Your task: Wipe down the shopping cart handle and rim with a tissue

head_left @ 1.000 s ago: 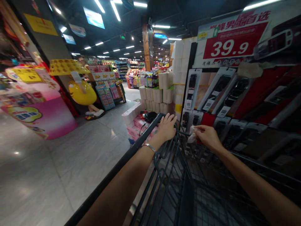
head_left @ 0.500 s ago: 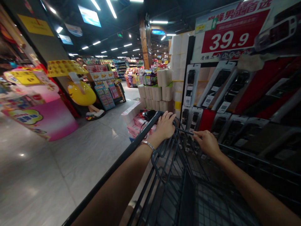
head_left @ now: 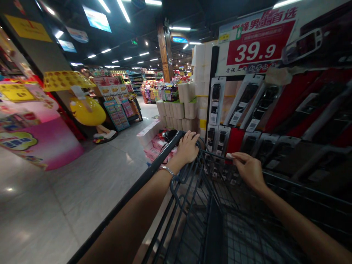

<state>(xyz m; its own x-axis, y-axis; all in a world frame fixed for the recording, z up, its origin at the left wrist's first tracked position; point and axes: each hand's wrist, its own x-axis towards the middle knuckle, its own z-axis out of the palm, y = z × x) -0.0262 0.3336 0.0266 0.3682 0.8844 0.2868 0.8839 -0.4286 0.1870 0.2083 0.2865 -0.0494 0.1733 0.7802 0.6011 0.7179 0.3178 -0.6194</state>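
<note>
My left hand (head_left: 188,146) is closed over the far left corner of a dark wire shopping cart (head_left: 148,176), with a thin bracelet on the wrist. My right hand (head_left: 249,170) lies on the cart's far rim wire with its fingers pressed together. A small white scrap (head_left: 230,156) shows at the fingertips; the rest of it is hidden under the hand. Both forearms reach out over the cart's basket. Just beyond the right hand hangs a rack of packaged black shavers (head_left: 242,106).
A red 39.9 price sign (head_left: 255,51) tops the rack on the right. Stacked white toilet-paper packs (head_left: 184,106) and pink packs (head_left: 154,148) stand ahead of the cart. A yellow mascot figure (head_left: 86,112) and a pink display stand (head_left: 41,143) line the left of the grey tiled aisle.
The white tissue that showed plainly in my right hand is now almost hidden, and the hand has slid a little right along the rim. My left hand keeps its grip.
</note>
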